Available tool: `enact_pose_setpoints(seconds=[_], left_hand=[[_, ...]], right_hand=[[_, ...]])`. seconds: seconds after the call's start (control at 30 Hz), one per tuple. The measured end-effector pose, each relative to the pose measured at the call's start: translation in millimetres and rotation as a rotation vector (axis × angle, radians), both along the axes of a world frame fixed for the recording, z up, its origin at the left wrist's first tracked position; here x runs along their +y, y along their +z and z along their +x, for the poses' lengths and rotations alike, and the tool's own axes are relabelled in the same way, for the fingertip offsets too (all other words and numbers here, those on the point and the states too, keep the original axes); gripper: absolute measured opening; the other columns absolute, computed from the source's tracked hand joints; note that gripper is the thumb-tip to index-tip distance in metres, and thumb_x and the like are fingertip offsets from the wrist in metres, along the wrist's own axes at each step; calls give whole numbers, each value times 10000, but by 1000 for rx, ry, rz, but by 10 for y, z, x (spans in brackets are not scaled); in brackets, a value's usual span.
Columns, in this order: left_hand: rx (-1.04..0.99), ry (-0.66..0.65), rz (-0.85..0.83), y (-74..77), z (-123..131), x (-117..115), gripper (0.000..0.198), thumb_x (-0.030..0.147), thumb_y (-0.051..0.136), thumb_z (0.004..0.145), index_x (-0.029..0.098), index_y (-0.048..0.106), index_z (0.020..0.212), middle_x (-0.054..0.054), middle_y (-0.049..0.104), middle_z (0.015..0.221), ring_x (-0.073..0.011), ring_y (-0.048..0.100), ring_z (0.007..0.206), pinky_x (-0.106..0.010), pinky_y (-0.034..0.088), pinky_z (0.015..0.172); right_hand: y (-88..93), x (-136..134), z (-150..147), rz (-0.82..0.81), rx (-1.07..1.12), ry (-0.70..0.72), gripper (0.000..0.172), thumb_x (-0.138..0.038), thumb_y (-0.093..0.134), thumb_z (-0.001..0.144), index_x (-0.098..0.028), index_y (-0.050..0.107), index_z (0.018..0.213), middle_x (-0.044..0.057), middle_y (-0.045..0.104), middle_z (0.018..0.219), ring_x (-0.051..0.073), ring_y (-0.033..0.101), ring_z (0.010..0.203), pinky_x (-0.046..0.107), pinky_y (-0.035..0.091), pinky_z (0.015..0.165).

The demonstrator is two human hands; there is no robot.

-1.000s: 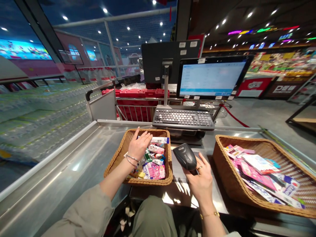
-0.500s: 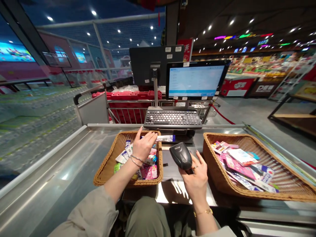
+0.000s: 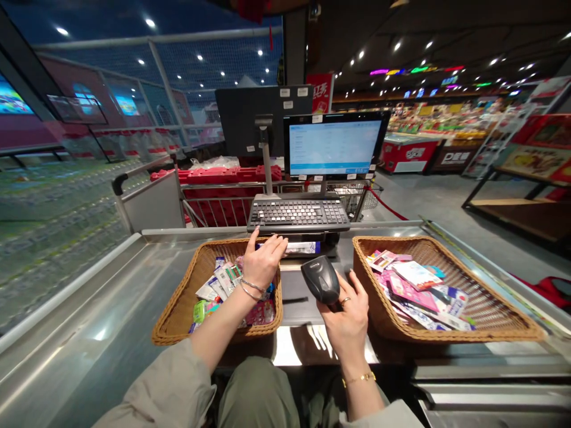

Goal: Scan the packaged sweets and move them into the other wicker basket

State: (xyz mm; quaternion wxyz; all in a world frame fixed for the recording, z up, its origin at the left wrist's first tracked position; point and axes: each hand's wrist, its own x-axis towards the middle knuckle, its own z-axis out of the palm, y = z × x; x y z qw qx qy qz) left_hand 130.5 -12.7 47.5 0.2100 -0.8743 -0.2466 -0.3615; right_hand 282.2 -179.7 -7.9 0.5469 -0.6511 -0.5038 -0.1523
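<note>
My left hand [image 3: 262, 261] is closed on a long, slim white-and-blue packet [image 3: 301, 247], above the right rim of the left wicker basket [image 3: 175, 297]. The packet lies nearly level and sticks out to the right past my fingers; dark barcode-like lines show on it. A black handheld barcode scanner [image 3: 320, 279] is gripped in my right hand [image 3: 347, 318], its head tilted up and to the left, just below the packet and apart from it. Several small colourful packets [image 3: 218, 282] lie in the left basket, partly hidden by my left forearm.
At the right, another wicker basket [image 3: 508, 291] holds several colourful packets [image 3: 414, 285]. Both baskets stand on a metal counter [image 3: 107, 333]. Behind are a black keyboard [image 3: 300, 213] and a lit monitor [image 3: 332, 145]. A shopping trolley [image 3: 218, 205] stands beyond the counter.
The view has swung slightly right, so everything sits further left. The packet in my left hand has turned, showing more of its length and its barcode-like lines. My right hand keeps hold of the scanner.
</note>
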Motion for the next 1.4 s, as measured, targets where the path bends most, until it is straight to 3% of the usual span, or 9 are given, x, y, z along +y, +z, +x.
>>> enact_pose_setpoints(seconds=[0.87, 1.4], left_hand=[[-26, -20, -16, 21, 78, 12, 272, 239, 487, 991, 243, 638, 1218, -54, 720, 1197, -228, 671, 1127, -569, 131, 1220], [-31, -24, 2, 53, 123, -31, 258, 298, 489, 997, 245, 639, 1200, -52, 732, 1169, -227, 686, 1099, -579, 112, 1221]], right_hand=[[1, -29, 31, -12, 27, 6, 198, -266, 672, 792, -225, 714, 981, 79, 703, 1168, 315, 453, 1321, 564, 383, 1046], [-24, -27, 68, 29, 29, -36, 286, -280, 676, 802, -192, 695, 1074, 111, 696, 1168, 321, 476, 1308, 564, 411, 1045]])
